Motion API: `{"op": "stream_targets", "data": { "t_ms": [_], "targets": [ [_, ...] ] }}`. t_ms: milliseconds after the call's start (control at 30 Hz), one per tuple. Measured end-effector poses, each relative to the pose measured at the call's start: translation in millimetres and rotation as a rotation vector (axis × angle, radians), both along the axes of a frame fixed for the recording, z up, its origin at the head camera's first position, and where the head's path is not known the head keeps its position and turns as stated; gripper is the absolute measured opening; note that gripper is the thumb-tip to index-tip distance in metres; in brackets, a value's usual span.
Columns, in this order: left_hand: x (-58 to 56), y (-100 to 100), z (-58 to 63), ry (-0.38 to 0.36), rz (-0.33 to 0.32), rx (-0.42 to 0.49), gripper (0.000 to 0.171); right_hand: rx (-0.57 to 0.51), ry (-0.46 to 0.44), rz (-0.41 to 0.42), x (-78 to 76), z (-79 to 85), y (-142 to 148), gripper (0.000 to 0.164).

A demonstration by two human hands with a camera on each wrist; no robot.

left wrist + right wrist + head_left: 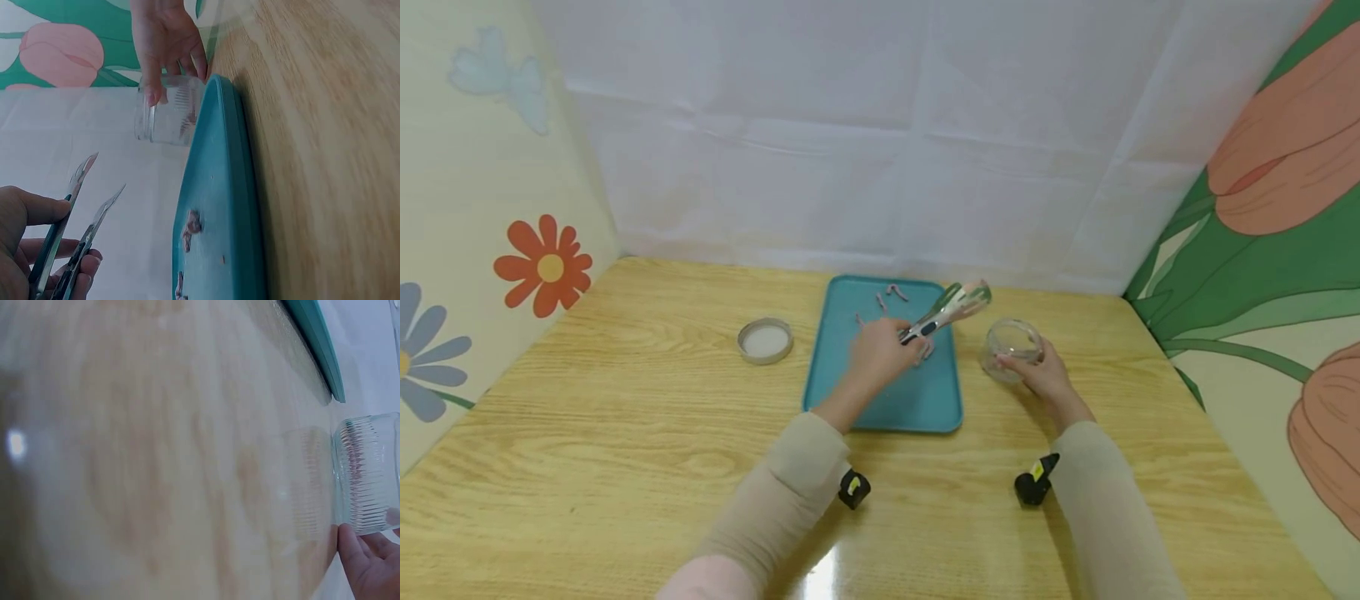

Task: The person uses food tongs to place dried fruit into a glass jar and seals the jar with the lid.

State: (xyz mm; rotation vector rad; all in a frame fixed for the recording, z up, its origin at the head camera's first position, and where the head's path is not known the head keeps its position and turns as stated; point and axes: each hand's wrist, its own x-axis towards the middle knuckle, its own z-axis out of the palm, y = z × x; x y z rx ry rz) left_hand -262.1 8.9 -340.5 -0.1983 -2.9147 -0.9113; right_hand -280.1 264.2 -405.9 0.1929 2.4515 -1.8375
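My left hand (882,354) holds metal tongs (946,313) above the blue tray (902,417). In the left wrist view the tips of the tongs (83,215) stand apart, with nothing visible between them. Several small pinkish twisted pieces (895,292) lie on the tray, some partly hidden by my left hand. To the right of the tray a clear glass jar (996,362) stands uncovered on the table. My right hand (1048,375) grips its side, thumb near the rim. Through the ridged wall of the jar (365,472) something reddish-brown shows low inside.
A round lid (765,341) lies on the wooden table (647,400), left of the tray. Behind the table hangs a white cloth (820,150). Painted flower panels (1285,275) flank both sides.
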Motion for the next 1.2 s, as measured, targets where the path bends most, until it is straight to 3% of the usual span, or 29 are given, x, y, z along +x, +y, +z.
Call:
{"op": "stream_targets", "data": {
  "t_ms": [333,533,700,1200],
  "targets": [
    [4.3,-30,1.8,-0.005,0.073,-0.008,0.033,0.006,0.009,-0.008,-8.1,-10.3,4,0.101],
    [7.1,-53,4.5,-0.023,0.096,-0.03,0.036,0.001,-0.028,0.011,-3.4,-3.4,2,0.1],
    [9.5,-70,8.6,-0.031,0.115,-0.027,0.038,-0.001,-0.009,0.0,-1.8,-2.9,3,0.099],
    [13.2,-104,9.5,-0.066,0.167,-0.065,0.042,0.022,-0.046,0.0,4.0,8.1,-1,0.094]
  ]
}}
